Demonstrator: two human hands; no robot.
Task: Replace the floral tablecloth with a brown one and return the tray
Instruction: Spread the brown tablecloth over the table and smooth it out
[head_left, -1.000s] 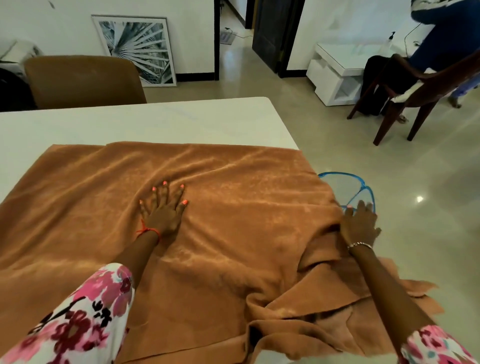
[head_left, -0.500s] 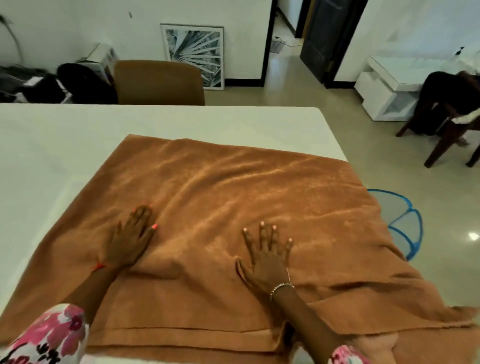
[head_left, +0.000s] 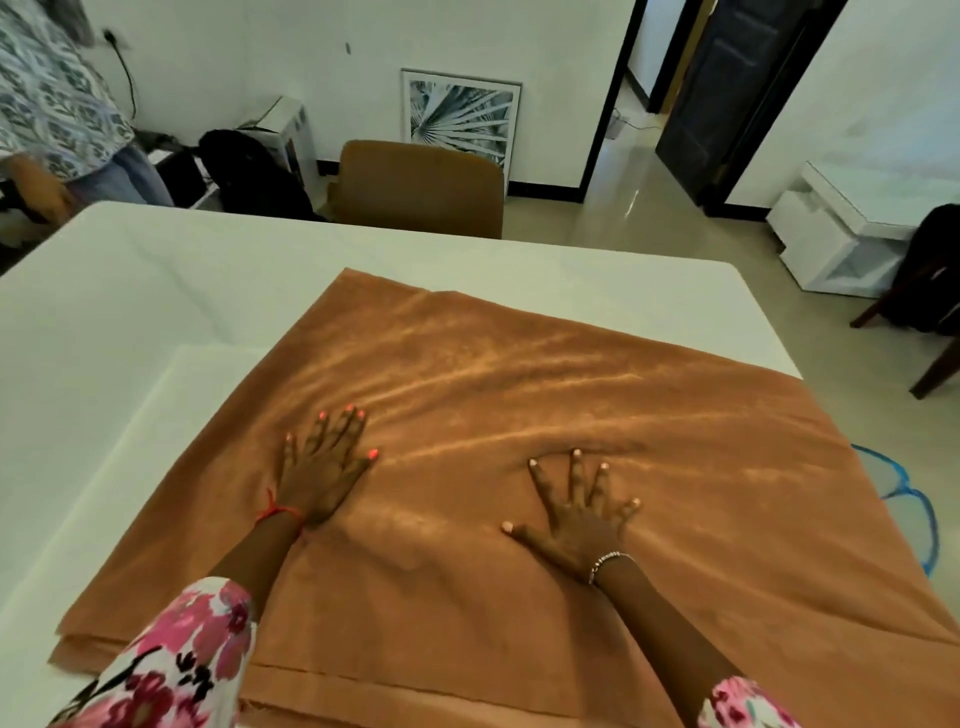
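— Head view: brown tablecloth (head_left: 545, 395) spread across the near right part of the white tabletop (head_left: 130, 322), folded double, with the layered hem running along the near edge.

— And lying flat?

— Mostly; rippled with long shallow wrinkles across the middle, right side draped over the tabletop's edge. Far corner pointing toward the tan chair (head_left: 421, 187) pushed in at the far side.

— Hands?

— Left hand (head_left: 324, 467) pressed palm down on the cloth, fingers spread and apart, gripping nothing, a red string at the wrist. Right hand (head_left: 579, 512) likewise flat on the cloth, fingers splayed wide, thumb out to the left, a beaded bracelet at the wrist. Both well apart from each other, each on the near half of the cloth. Floral sleeves (head_left: 171, 660) at the bottom corners.

— Anything of the floral tablecloth or the tray?

— Cannot tell; only bare white surface to the left of the brown cloth, with a raised white panel edge showing near the cloth's left side.

— Beyond the tabletop?

— Blue-rimmed mesh item (head_left: 909, 499) on the floor just past the draped right side, partly hidden by the cloth. Framed leaf print (head_left: 460, 117) leaning against the far wall behind the chair. Black bag (head_left: 249, 171) on the floor to the left of the chair. Low white cabinet (head_left: 841, 228) at the right wall, dark wooden chair leg (head_left: 935, 364) near it. Another person in a patterned top (head_left: 52, 98) at the far left corner.
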